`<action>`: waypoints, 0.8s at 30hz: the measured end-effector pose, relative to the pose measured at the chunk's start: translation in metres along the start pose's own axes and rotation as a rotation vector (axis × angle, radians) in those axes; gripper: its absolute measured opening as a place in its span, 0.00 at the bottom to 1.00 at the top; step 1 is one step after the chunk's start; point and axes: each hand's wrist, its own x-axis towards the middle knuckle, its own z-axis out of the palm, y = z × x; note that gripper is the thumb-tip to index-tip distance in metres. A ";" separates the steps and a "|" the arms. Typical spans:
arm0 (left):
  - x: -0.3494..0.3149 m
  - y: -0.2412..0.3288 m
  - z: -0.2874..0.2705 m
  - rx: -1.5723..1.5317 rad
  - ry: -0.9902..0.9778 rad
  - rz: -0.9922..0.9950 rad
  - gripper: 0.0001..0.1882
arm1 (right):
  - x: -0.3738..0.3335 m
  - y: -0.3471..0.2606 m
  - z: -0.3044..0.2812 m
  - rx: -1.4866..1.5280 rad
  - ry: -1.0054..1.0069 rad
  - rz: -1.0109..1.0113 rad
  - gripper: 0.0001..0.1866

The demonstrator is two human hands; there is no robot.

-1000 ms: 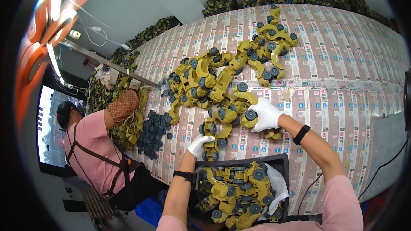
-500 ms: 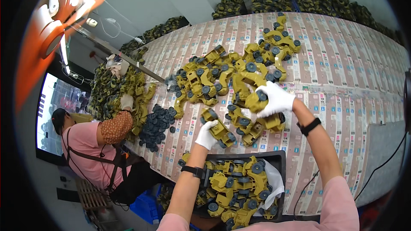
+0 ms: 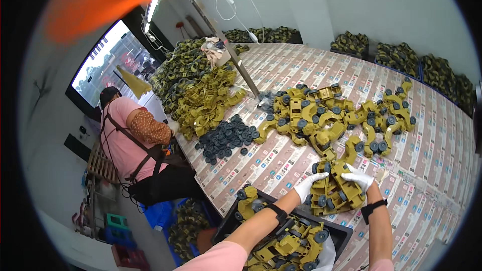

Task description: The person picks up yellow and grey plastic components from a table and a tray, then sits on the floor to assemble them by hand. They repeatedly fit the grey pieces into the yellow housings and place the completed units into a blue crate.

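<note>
Left hand point(image 3: 310, 184): white-gloved, fingers curled onto the left side of a toy cluster point(image 3: 335, 193); black band at the wrist.
Right hand point(image 3: 358, 178): white-gloved, closed over the top right of the same cluster; black watch on the wrist.
Toy cluster: several olive-yellow toy trucks with grey wheels, gripped between the 2 hands, at the near edge of the desk point(image 3: 442, 170), just above the bin.
Bin point(image 3: 341, 233): black, below the desk edge under the forearms, holding more yellow trucks.
Truck heap point(image 3: 331, 115): loose yellow trucks spread across the desk beyond the hands.
Wheels point(image 3: 226, 138): dark grey pile left of the heap.
Body pile point(image 3: 201, 90): olive and yellow parts at the far left of the desk.
Co-worker point(image 3: 135, 140): a person in pink with dark apron straps, seated at the left edge of the desk.
</note>
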 end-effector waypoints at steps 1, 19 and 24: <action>-0.016 0.003 0.003 0.016 0.015 -0.020 0.24 | -0.011 -0.009 0.018 0.067 0.025 0.025 0.44; -0.287 -0.015 -0.001 0.207 -0.217 0.360 0.46 | -0.209 -0.099 0.204 -0.188 0.046 -0.214 0.41; -0.305 -0.037 -0.070 0.251 0.384 0.361 0.33 | -0.226 -0.065 0.246 -0.477 -0.102 -0.222 0.39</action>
